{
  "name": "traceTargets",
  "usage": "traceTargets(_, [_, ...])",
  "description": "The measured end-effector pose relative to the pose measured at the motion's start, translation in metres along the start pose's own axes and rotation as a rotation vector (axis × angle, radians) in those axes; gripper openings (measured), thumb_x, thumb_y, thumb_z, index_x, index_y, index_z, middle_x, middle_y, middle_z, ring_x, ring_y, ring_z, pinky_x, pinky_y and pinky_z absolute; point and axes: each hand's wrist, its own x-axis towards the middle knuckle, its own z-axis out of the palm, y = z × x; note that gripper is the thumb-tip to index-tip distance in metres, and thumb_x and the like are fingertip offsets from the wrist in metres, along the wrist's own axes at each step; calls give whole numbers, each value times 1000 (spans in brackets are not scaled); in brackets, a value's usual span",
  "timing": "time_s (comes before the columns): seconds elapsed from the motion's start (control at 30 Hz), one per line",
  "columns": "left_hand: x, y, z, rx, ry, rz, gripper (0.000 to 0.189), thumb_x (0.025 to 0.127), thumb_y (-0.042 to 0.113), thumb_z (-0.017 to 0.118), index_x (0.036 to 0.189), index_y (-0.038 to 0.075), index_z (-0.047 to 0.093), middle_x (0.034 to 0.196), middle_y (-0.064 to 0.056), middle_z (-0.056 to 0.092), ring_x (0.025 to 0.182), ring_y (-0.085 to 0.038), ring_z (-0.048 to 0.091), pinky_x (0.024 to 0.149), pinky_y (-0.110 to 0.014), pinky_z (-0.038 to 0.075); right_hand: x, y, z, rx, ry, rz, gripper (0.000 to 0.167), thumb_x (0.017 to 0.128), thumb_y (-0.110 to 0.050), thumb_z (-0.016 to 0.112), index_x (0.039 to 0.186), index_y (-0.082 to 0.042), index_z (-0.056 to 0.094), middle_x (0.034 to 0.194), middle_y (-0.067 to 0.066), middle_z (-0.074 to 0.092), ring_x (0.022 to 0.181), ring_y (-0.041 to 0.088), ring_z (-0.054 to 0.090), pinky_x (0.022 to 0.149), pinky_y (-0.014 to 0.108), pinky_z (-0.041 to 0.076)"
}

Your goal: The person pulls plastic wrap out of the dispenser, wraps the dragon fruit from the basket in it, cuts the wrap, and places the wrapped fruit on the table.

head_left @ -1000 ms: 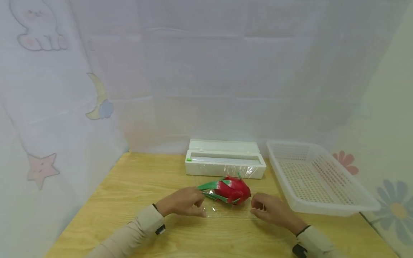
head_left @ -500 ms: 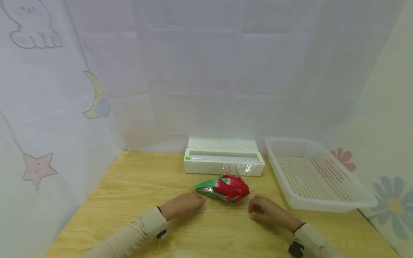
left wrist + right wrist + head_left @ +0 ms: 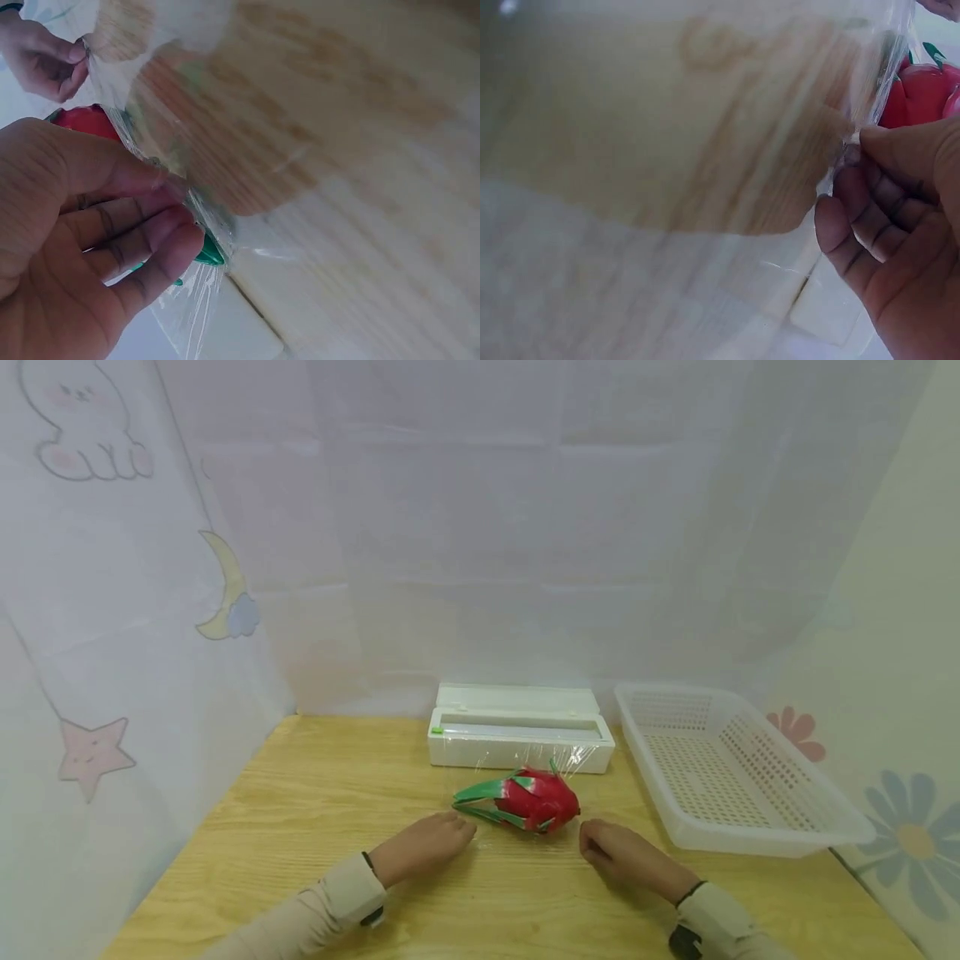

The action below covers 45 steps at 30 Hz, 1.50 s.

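Note:
A red dragon fruit with green leafy scales [image 3: 536,802] lies on the wooden table, its green tip towards the left. Clear plastic wrap [image 3: 217,172] stretches from the white dispenser box [image 3: 517,753] to both hands, around the fruit; whether it touches the fruit I cannot tell. At the fruit's lower left, my left hand [image 3: 423,845] pinches one part of the film's edge between thumb and fingers. My right hand [image 3: 626,853], to the fruit's lower right, pinches another part of that edge, as the right wrist view shows with the thumb [image 3: 900,150] against the fingers.
The dispenser's lid [image 3: 517,697] stands raised at the back, and a green piece [image 3: 437,730] sits at the box's left end. A white perforated plastic basket [image 3: 727,777] stands on the right. Printed cloth walls close off the back and sides of the table [image 3: 337,777].
The left hand's fingers have closed from a looser pose onto the film, and the right hand's fingers have curled in more. Dragon fruit, box and basket stay in place.

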Motion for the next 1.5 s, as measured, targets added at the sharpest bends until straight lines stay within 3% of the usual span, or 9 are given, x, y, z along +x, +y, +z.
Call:
traceTargets(0.23, [3,7,0,23,9,-70,11,94,9,67,104,12,71,96,1,68,90,-13,61,79,-24,52,-1,-6,1,-105,67,-40,15,92,3,63,92,-12,61,89,-9,52,79,3,51,65,26,50])
traceTargets(0.47, [10,5,-4,36,59,-103,7,90,13,68,96,14,73,89,2,65,84,-13,58,78,-26,50,-2,-6,4,-180,211,-36,19,91,-2,69,88,-17,58,91,-12,47,82,4,49,59,23,46])
traceTargets(0.63, [9,0,-5,-13,146,-104,8,88,12,69,95,11,71,89,0,64,82,-13,58,76,-27,51,-1,-3,0,-187,186,-69,16,89,-6,72,90,-16,59,99,-9,49,91,11,51,64,25,49])
traceTargets(0.87, [8,-4,-4,120,197,-102,10,93,15,72,103,12,72,102,-2,64,91,-15,57,78,-26,50,2,0,1,-251,346,-148,32,76,-1,85,81,-20,59,115,7,59,106,23,56,74,36,55])
traceTargets(0.97, [8,-8,-4,132,209,-92,11,94,16,70,103,11,71,120,-8,64,108,-20,60,84,-30,52,4,1,1,-256,387,-170,36,72,0,87,80,-21,59,133,17,55,120,34,53,79,44,57])
traceTargets(1.1, [8,-17,-1,-96,183,-80,20,98,15,65,116,5,66,147,-22,47,137,-34,45,104,-42,47,3,2,-1,-198,339,-175,35,73,2,85,83,-21,60,147,22,47,128,42,51,85,49,56])
traceTargets(1.23, [8,-29,5,-449,127,-80,14,102,9,57,116,5,58,154,-25,36,144,-38,35,113,-48,36,1,3,-4,-90,267,-176,30,80,2,80,87,-19,60,152,21,43,125,42,56,85,42,57])
traceTargets(1.37, [10,-35,6,-674,94,-82,24,105,7,49,129,2,49,142,-18,49,132,-27,48,108,-42,42,0,4,-5,-25,256,-193,19,89,-3,73,91,-17,60,149,24,45,124,42,57,87,35,56])
traceTargets(1.5, [10,-37,4,-736,103,-94,48,108,12,43,151,-5,30,112,-5,59,103,-14,54,93,-33,48,-1,2,-9,-1,289,-194,18,90,1,69,95,-14,60,143,24,52,123,40,57,93,31,53])
